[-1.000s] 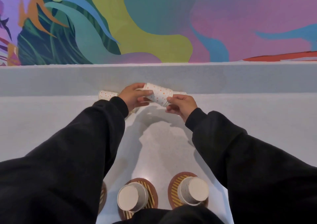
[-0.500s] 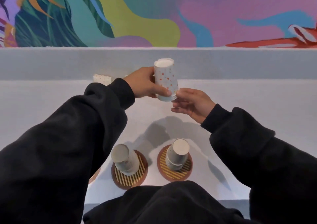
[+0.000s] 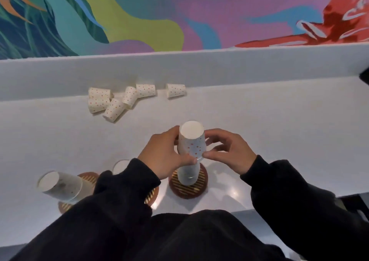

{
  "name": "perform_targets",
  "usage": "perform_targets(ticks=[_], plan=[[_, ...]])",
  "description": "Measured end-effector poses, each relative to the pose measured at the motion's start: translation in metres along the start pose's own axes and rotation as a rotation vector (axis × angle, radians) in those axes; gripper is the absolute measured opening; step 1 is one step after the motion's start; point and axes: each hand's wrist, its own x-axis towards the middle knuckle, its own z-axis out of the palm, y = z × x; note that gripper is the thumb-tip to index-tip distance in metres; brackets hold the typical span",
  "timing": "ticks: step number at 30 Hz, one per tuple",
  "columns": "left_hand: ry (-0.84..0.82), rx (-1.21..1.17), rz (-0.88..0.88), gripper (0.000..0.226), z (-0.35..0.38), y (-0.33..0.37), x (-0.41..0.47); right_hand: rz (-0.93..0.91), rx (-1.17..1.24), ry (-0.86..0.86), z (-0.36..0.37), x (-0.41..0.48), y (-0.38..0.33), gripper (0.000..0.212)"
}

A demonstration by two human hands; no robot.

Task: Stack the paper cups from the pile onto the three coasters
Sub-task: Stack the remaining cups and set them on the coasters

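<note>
A white paper cup with orange dots, upside down, is held over the cup stack on the right coaster. My left hand grips its left side and my right hand pinches its lower rim from the right. The middle coaster holds a stack mostly hidden by my left sleeve. Another upside-down stack leans on the left coaster. The pile of several loose cups lies on its side at the back of the table.
One more cup lies alone to the right of the pile. A low white ledge runs along the table's far edge below a colourful mural. The table's front edge is near my body.
Both hands have brought the dotted cup from the pile at the back down toward me, turned it upside down, and now hold it over the right coaster's stack.
</note>
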Motion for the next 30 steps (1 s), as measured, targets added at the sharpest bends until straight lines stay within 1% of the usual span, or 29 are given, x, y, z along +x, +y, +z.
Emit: perform_targets(ticks=[3,7,10,15,18,22,26,30], plan=[[0.038,-0.014,-0.029,0.073,0.018,-0.017,-0.003,0.027,-0.043,0.027,0.012,-0.008,0.020,0.041],[0.041,-0.010,-0.076,0.072,0.039,-0.036,-0.001,0.088,-0.049,0.046,0.026,-0.012,0.040,0.042],[0.038,0.027,-0.097,0.070,0.051,-0.048,0.002,0.131,-0.059,0.046,0.032,-0.014,0.052,0.041],[0.040,0.092,-0.123,0.075,0.066,-0.062,0.003,0.174,-0.062,0.042,0.038,-0.015,0.069,0.041],[0.040,0.097,-0.132,0.079,0.072,-0.067,0.004,0.189,-0.054,0.038,0.037,-0.015,0.073,0.047],[0.030,0.015,-0.148,0.085,0.082,-0.076,0.002,0.208,-0.095,0.019,0.041,-0.015,0.073,0.058],[0.040,-0.022,-0.152,0.085,0.088,-0.080,0.003,0.183,-0.219,0.009,0.045,-0.013,0.076,0.064],[0.020,-0.018,-0.148,0.083,0.090,-0.079,0.005,0.229,-0.274,-0.030,0.046,-0.010,0.079,0.076]])
